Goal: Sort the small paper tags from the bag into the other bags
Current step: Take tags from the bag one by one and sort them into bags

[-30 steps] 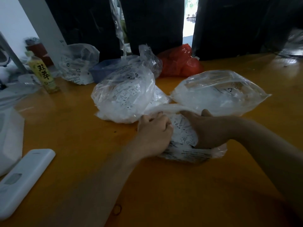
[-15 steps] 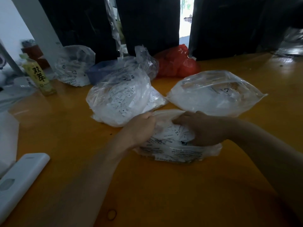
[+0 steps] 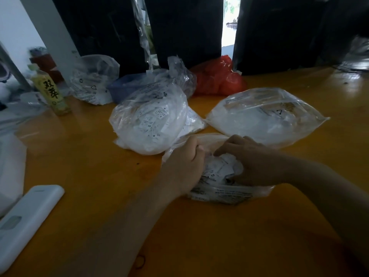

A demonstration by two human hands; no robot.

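Source bag (image 3: 221, 193) lies mid-table (image 3: 89, 168), long axis left-right, mouth toward far edge; left hand (image 3: 184, 168) grips its rim, right hand (image 3: 253, 162) curls over the tags (image 3: 219, 166), apparently pinching some.

Dim, soft wide-angle view; daylight from a rear gap (image 3: 229, 21) glares on the table (image 3: 299, 92).

The table (image 3: 83, 160) is orange-yellow. The clear bags (image 3: 265, 116) hold white tags (image 3: 151, 118) with black print. One bag (image 3: 217, 76) is red, the remote (image 3: 26, 218) white.
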